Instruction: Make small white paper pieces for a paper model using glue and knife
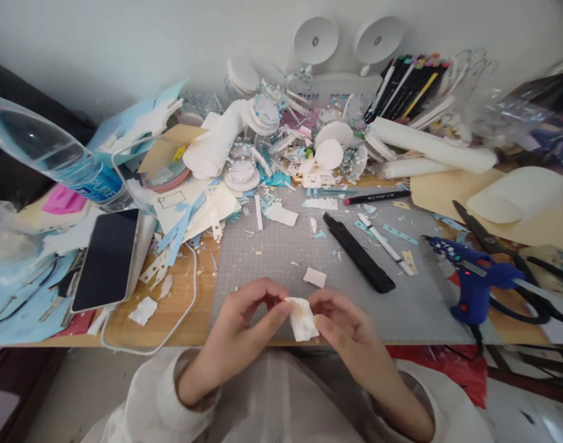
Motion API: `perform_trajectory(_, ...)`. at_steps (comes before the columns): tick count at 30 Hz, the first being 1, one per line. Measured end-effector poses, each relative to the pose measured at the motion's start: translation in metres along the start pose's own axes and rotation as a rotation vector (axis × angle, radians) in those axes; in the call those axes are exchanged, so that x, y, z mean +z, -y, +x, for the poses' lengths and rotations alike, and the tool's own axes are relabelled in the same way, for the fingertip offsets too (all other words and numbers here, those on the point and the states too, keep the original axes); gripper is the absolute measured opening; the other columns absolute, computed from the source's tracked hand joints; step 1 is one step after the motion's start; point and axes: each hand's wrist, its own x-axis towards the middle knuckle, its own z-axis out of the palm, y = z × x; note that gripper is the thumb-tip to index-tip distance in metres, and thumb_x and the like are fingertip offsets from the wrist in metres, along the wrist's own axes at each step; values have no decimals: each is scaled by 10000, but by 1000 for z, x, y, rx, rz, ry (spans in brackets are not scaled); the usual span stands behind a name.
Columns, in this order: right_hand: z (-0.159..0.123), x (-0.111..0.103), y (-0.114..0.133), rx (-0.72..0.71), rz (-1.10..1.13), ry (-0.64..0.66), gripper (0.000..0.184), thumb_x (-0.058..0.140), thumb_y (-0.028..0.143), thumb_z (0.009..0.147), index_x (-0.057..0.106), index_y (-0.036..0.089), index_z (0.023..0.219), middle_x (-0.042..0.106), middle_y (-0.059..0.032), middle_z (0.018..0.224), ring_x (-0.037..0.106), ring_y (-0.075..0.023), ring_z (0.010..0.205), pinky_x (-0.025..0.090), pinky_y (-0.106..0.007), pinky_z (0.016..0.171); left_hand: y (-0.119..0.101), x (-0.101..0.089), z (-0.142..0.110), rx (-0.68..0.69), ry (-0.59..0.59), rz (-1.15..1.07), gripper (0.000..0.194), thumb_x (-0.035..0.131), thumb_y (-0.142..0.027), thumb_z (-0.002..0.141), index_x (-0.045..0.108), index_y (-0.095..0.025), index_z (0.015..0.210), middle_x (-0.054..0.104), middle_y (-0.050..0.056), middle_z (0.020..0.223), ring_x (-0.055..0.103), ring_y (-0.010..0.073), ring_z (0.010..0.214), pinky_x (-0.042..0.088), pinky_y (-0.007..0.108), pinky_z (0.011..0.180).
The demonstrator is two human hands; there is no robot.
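My left hand (244,323) and my right hand (343,323) meet over the near edge of the grey cutting mat (281,252). Both pinch a small crumpled white paper piece (302,318) between fingertips and thumbs. A small white card scrap (314,277) lies on the mat just beyond the hands. A black craft knife (359,253) lies diagonally to the right of it.
A blue glue gun (470,277) and black scissors (498,246) sit at the right. A phone (106,258) rests at the left by a plastic bottle (55,154). Paper scraps, foam rolls (429,147) and markers (410,86) crowd the back.
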Motion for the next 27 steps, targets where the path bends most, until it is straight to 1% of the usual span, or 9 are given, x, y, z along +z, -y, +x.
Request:
perform_trajectory(2, 1, 6, 1, 78, 64, 31, 124, 682, 333, 849, 621, 224, 853, 612, 19, 752, 585, -87, 668, 485, -155, 587, -3, 2, -1, -66, -29, -122, 139, 619, -285, 890, 634, -166, 821, 619, -4, 739, 563, 112, 694, 453, 218, 647)
perform_trajectory(5, 0, 13, -1, 123, 88, 30, 156, 725, 305, 813, 602, 215, 845, 605, 23, 761, 584, -88, 710, 494, -168, 661, -4, 5, -4, -114, -53, -223, 162, 634, -312, 881, 627, -168, 808, 613, -16, 702, 545, 95, 635, 443, 198, 594)
perform_trajectory(9, -1, 16, -1, 155, 129, 71, 191, 748, 307, 796, 591, 213, 849, 606, 26, 780, 585, -81, 733, 492, -170, 694, -1, 8, -6, -86, -63, -126, 150, 649, -306, 878, 647, -171, 814, 618, -18, 697, 522, 84, 614, 431, 191, 586)
perform_trajectory(13, 1, 9, 3, 158, 105, 115, 209, 700, 387, 840, 601, 204, 822, 567, 34, 678, 523, -72, 608, 444, -160, 564, 1, 5, -5, -23, -17, -11, 143, 649, -292, 881, 677, -166, 819, 646, 0, 723, 565, 101, 671, 442, 197, 620)
perform_trajectory(16, 4, 5, 2, 141, 20, 71, 224, 688, 384, 847, 592, 198, 767, 560, 29, 641, 507, -80, 584, 421, -168, 527, 0, 1, -2, 4, -12, 19, 149, 640, -293, 889, 690, -164, 832, 667, 13, 750, 592, 112, 706, 463, 204, 655)
perform_trajectory(19, 7, 6, -4, 96, -28, -19, 230, 673, 378, 855, 579, 200, 745, 566, 27, 626, 503, -81, 564, 407, -170, 506, 1, -2, -3, 8, -46, -53, 135, 635, -279, 891, 682, -175, 963, 694, 29, 864, 633, 121, 778, 502, 208, 710)
perform_trajectory(21, 8, 8, -8, 60, -27, -80, 222, 661, 372, 865, 575, 202, 751, 572, 26, 627, 503, -78, 551, 398, -167, 492, 3, -2, -6, -4, -56, -122, 188, 652, -264, 878, 653, -183, 1047, 692, 36, 924, 653, 132, 829, 525, 216, 737)
perform_trajectory(24, 8, 10, -11, 19, -10, -125, 196, 656, 360, 870, 568, 208, 783, 573, 25, 661, 525, -80, 576, 419, -166, 512, 7, -1, -11, -42, -68, -147, 170, 679, -245, 855, 658, -179, 1010, 687, 32, 902, 657, 133, 818, 539, 217, 735)
perform_trajectory(27, 8, 11, -11, -47, 46, -105, 175, 671, 345, 861, 547, 223, 850, 567, 24, 749, 549, -85, 639, 456, -173, 556, 8, -1, -11, -57, -61, -97, 91, 664, -238, 865, 686, -168, 919, 700, 32, 857, 653, 126, 784, 532, 208, 719)
